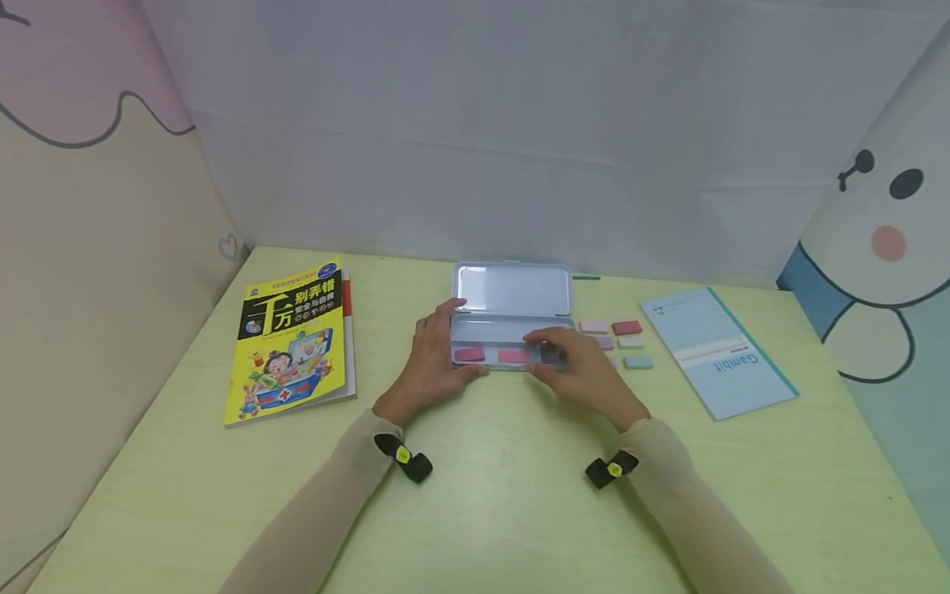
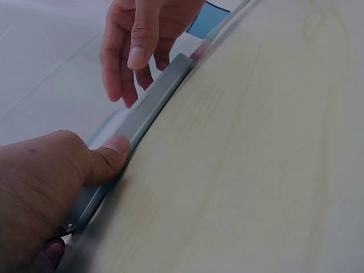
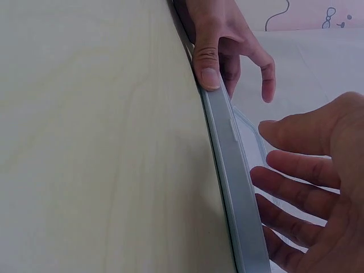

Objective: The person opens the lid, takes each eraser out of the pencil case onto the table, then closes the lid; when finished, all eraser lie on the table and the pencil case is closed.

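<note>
An open pale pencil case (image 1: 486, 330) lies on the table in the head view, its lid tipped back. My left hand (image 1: 438, 355) grips its left end, thumb (image 2: 116, 149) along the front wall in the left wrist view. Inside are a magenta eraser (image 1: 469, 354) and a pink eraser (image 1: 513, 356). My right hand (image 1: 575, 367) is over the case's right end with its fingers loosely bent. No object shows between those fingers (image 3: 298, 190) in the right wrist view. Beside the case are several small erasers, among them a red one (image 1: 627, 327) and a light blue one (image 1: 638, 362).
A yellow book (image 1: 289, 355) lies on top of another at the left of the table. To the right, beyond the loose erasers, is a pale blue notepad (image 1: 720, 351). A thin green strip (image 1: 586, 277) shows behind the case. White cloth (image 1: 519, 140) hangs along the back edge.
</note>
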Available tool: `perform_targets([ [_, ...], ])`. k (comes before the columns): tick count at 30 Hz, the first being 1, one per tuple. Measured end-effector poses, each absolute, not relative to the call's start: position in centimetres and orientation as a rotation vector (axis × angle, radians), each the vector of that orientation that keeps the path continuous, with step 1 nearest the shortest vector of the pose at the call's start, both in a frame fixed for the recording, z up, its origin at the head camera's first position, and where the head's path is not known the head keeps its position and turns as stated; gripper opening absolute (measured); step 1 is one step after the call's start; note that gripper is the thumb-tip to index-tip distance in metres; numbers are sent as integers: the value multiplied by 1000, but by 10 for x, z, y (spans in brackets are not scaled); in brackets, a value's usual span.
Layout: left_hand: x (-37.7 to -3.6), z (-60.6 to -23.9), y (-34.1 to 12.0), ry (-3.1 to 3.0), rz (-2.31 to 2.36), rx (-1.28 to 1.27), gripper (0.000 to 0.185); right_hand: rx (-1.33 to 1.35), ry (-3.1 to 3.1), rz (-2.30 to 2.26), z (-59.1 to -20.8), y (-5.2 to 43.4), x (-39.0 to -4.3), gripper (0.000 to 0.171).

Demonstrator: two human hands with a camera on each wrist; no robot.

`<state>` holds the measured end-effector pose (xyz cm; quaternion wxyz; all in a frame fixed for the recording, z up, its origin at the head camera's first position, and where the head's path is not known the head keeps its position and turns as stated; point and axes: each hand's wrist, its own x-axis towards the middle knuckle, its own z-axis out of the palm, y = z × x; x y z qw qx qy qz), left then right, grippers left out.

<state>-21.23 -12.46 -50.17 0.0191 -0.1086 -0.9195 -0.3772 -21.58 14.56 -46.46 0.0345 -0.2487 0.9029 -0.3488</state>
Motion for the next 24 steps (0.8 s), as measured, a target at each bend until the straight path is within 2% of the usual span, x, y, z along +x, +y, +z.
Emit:
perform_targets([
  [10, -212, -502, -124, -2857, -1166, -328, 109, -842, 2800, -960, -464, 141, -218, 36],
  [24, -212, -502, -124, -2863, -1165, -324, 109, -798, 2837, -1010, -466, 132, -218, 27],
])
